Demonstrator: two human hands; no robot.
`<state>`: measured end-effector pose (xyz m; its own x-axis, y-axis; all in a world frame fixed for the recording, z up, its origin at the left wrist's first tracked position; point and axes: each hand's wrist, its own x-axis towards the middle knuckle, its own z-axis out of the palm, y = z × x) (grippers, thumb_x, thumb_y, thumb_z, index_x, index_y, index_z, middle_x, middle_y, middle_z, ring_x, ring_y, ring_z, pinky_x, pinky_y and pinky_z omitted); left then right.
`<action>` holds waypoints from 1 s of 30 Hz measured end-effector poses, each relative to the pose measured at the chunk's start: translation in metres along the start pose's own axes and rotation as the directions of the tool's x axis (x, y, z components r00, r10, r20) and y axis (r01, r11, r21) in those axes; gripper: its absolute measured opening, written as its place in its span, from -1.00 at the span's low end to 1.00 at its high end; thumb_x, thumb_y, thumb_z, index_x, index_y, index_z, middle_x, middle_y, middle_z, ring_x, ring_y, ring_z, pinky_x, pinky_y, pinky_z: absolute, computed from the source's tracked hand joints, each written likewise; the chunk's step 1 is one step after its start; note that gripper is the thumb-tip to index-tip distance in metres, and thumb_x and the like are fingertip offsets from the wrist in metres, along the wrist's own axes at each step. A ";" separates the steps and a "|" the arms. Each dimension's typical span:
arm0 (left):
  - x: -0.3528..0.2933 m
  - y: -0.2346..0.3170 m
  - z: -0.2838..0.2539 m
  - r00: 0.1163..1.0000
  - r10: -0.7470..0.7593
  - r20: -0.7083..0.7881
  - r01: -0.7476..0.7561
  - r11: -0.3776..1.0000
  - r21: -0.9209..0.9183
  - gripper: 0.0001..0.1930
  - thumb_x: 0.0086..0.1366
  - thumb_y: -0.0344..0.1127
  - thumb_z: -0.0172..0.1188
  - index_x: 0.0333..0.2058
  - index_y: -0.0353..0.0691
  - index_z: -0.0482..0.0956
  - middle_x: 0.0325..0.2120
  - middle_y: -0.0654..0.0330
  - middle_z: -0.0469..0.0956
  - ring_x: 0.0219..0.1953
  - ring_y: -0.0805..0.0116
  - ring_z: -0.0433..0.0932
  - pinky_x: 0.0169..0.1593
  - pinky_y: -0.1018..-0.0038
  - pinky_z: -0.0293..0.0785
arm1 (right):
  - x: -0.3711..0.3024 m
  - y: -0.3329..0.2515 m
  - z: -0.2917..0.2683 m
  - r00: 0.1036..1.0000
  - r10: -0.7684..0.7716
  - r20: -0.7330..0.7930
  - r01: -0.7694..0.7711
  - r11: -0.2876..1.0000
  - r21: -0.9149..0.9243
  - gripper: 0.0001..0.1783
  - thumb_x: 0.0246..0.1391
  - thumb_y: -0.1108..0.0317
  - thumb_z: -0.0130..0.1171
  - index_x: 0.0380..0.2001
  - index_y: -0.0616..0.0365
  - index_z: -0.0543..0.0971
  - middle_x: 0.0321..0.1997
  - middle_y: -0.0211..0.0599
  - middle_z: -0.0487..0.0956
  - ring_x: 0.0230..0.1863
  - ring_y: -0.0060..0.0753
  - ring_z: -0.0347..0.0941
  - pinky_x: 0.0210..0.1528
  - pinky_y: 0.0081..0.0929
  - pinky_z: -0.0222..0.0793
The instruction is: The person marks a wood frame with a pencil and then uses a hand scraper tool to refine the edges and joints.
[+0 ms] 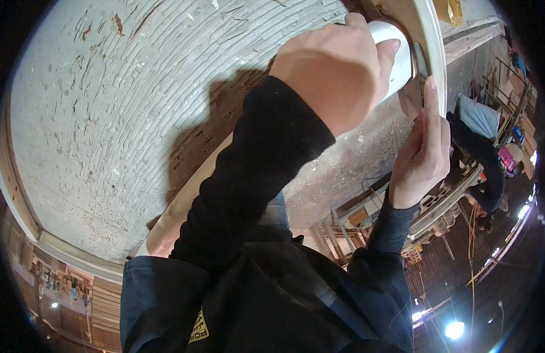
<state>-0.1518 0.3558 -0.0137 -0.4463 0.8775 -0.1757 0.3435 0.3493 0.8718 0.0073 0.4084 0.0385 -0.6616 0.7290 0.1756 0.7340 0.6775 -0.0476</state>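
My left hand (337, 73), at the upper middle, is closed on a smooth white rounded piece (402, 65). Its thumb lies across the white face, and the other fingers are mostly hidden. The piece sits against the inner side of a pale curved wooden rail (434, 35), whose exact join with it I cannot make out. Lower on the right, my right hand (422, 156) grips the rail's near part, one finger stretched up along it. Left of my left hand spreads a large panel (125, 117) with flaking, cracked white paint, shaded by my arm.
A pale wooden edge (78, 257) borders the panel. Speckled grey floor (349, 165) shows between my arms. To the right a person in black (487, 159) bends near a long timber bench (443, 203). Wooden frames (337, 232) stand beyond my right forearm.
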 end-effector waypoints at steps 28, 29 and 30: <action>0.012 0.003 -0.006 0.992 0.079 0.103 -0.083 0.996 0.042 -0.45 0.26 0.05 0.09 -0.32 -0.53 0.52 -0.52 -0.18 0.57 -0.46 0.06 0.63 -0.41 0.34 0.58 | 0.031 0.012 -0.021 0.990 -0.052 -0.131 0.051 0.999 -0.009 -0.86 0.14 0.32 0.14 -0.20 -0.07 0.50 -0.35 -0.27 0.60 -0.44 -0.16 0.55 -0.46 -0.41 0.42; 0.012 0.005 -0.008 0.991 0.052 0.121 -0.058 0.997 0.044 -0.42 0.24 0.07 0.11 -0.31 -0.54 0.51 -0.51 -0.19 0.58 -0.45 0.05 0.63 -0.39 0.34 0.58 | 0.030 0.018 -0.021 0.985 -0.090 -0.144 0.085 0.996 -0.041 -0.85 0.16 0.24 0.15 -0.22 -0.06 0.50 -0.37 -0.29 0.60 -0.47 -0.16 0.53 -0.49 -0.44 0.41; 0.012 0.005 -0.010 0.990 0.025 0.138 -0.031 0.999 0.043 -0.40 0.21 0.10 0.13 -0.30 -0.54 0.51 -0.50 -0.19 0.58 -0.45 0.04 0.64 -0.37 0.34 0.58 | 0.032 0.019 -0.019 0.985 -0.094 -0.143 0.090 0.995 -0.034 -0.85 0.16 0.24 0.15 -0.22 -0.06 0.50 -0.37 -0.29 0.60 -0.47 -0.16 0.53 -0.49 -0.44 0.41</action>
<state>-0.1638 0.3647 -0.0070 -0.3191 0.9230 -0.2152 0.3925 0.3354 0.8564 0.0032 0.4428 0.0623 -0.6990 0.6405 0.3182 0.6760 0.7369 0.0018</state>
